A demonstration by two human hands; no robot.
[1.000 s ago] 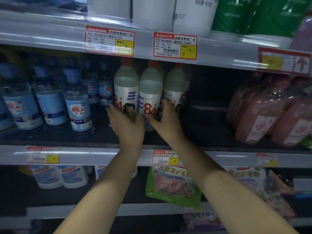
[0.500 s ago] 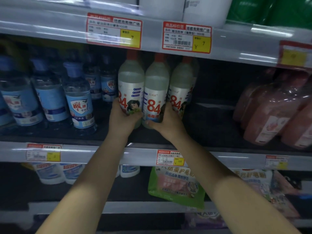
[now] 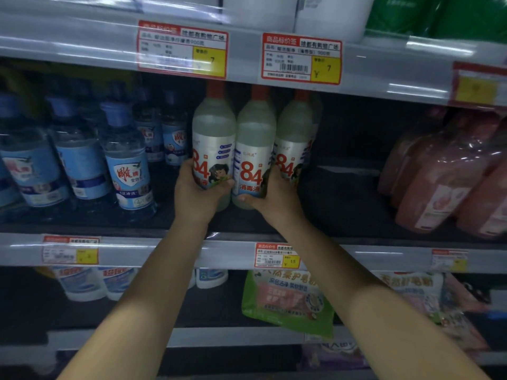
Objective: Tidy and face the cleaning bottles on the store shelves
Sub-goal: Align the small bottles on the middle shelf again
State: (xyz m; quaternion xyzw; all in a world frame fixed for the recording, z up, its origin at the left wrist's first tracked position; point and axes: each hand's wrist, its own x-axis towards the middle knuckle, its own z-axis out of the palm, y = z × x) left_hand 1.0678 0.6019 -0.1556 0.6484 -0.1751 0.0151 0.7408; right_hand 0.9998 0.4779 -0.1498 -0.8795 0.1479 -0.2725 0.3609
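Your left hand (image 3: pixel 198 191) wraps the base of the left 84 bottle (image 3: pixel 213 149); your right hand (image 3: pixel 270 189) grips the middle 84 bottle (image 3: pixel 255 152) low down. Both bottle bottoms are hidden behind your fingers. A third 84 bottle (image 3: pixel 292 149) touches your right hand's back. All three are pale, translucent plastic with red caps half cut off by the upper shelf edge (image 3: pixel 384 75). Dark, bare shelf (image 3: pixel 343 204) lies to their right, before blurred pink bottles (image 3: pixel 444 182). Blue-labelled bottles (image 3: pixel 129 168) crowd the left.
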